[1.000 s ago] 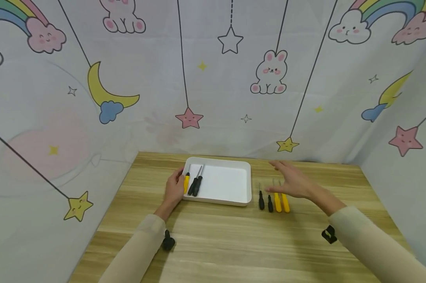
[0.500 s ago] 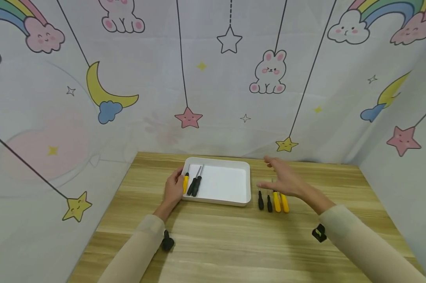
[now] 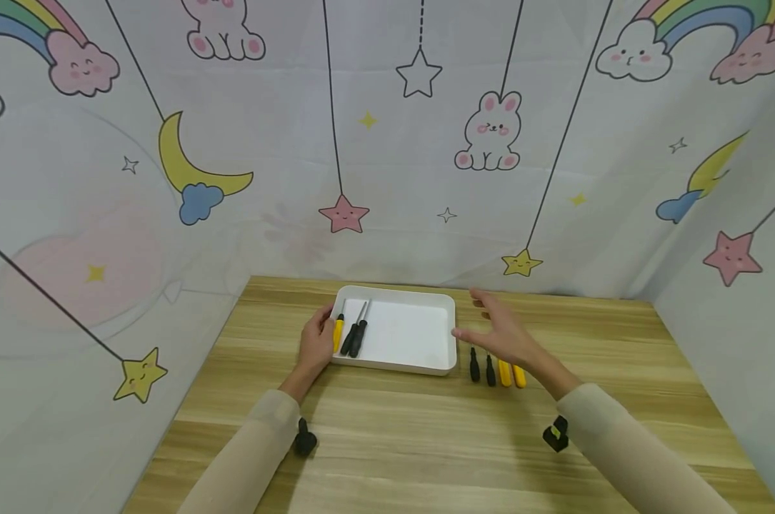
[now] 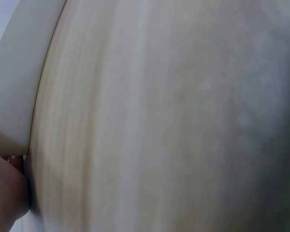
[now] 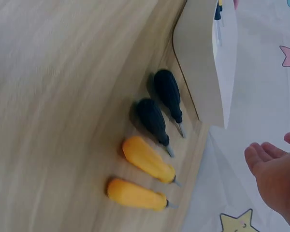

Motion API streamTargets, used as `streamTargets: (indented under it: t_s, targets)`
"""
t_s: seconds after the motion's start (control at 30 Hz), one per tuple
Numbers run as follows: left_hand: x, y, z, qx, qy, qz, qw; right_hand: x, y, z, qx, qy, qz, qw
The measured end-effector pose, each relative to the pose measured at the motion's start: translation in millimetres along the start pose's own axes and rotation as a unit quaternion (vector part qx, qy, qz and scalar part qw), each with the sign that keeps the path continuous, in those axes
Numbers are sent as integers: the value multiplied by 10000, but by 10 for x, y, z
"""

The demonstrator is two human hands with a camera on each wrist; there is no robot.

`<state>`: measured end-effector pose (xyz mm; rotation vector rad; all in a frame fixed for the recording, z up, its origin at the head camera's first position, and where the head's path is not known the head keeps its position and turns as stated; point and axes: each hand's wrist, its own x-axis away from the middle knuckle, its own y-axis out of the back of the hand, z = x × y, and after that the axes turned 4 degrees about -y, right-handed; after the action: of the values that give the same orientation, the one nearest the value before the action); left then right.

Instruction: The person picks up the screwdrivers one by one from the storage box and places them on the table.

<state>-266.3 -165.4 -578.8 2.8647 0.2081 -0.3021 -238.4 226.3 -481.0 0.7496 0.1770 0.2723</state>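
The left hand [image 3: 316, 343] grips the left side of a white tray [image 3: 393, 366], its thumb at the rim. Inside the tray, near that hand, lie a yellow-handled screwdriver [image 3: 338, 330] and two black-handled screwdrivers [image 3: 359, 335]. Held above the table by the tray's right rim is the right hand [image 3: 506, 335], fingers and thumb spread and nothing in them. Below it, two black screwdrivers [image 5: 167, 92] and two yellow screwdrivers [image 5: 146, 157] lie side by side on the wood. In the head view the right hand hides their shafts.
The light wooden table [image 3: 393, 442] meets a white printed curtain [image 3: 400, 243] at the back, and similar cloth stands at both sides. Small black devices hang at the left wrist [image 3: 306, 439] and the right wrist [image 3: 557, 434].
The right hand has moved left, from above the row of screwdrivers towards the tray's right rim, its fingers still spread. The left hand and the tray have stayed in place.
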Motion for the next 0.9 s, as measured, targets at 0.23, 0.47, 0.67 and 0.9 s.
streamTargets:
  t_s: [0.23, 0.47, 0.67, 0.9]
  targets:
    - [13, 13, 22, -99, -8, -41, 9999, -58, -212, -15, -1241, -231, -377, 9913]
    - [5, 8, -3, -101, 47, -12, 9999, -222, -445, -44, -2225, -587, -694, 9707]
    - [-13, -6, 20, -130, 68, -32, 9999, -288, -624, 7, -2276, -1087, -786, 9645]
    - [-16, 0, 29, -129, 17, -47, 9999, -343, -784, 78, -2451, -1238, -906, 9573]
